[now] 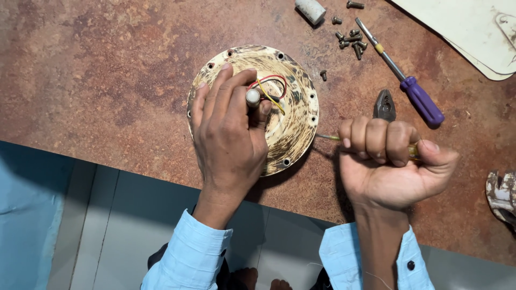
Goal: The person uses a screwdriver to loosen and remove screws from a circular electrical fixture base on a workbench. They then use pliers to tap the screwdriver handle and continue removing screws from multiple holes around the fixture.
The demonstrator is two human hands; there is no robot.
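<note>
Left hand [228, 131] lies curled over the near-left part of the round metal plate [298, 115], fingers bent in, pinching a small white cylinder [252, 97] between thumb and fingertips. Two thin wires, one red wire [271, 79] and one yellow wire [269, 96], loop out from that cylinder across the plate's face.

Right hand [389, 161] is a tight fist around a screwdriver [328, 137]: yellowish handle mostly hidden inside the fist, thin shaft sticking out left, tip at or under the plate's near-right rim. Can't tell if the tip is in a hole.

Plate: one, cream and brown streaked, lying flat on the rust-brown table [107, 70], mid-scene. Small holes ring its rim; some are covered by the left hand, so no full count.

Further out, right of the plate: one pair of pliers [385, 106], only the jaw end showing, just beyond the right fist. One purple-handled screwdriver [403, 80] lying diagonally, far right. So two screwdrivers total.

Loose screws: a cluster [352, 42] near the purple driver's tip, roughly seven or eight, too small for an exact count; one single screw [323, 75] just off the plate's far-right edge. No tray or box, all lie bare on the table.

Far edge: one white cylinder [310, 11]. Far right corner: pale flat panels [467, 27]. Right edge: one streaked metal part [502, 196], cropped.
</note>
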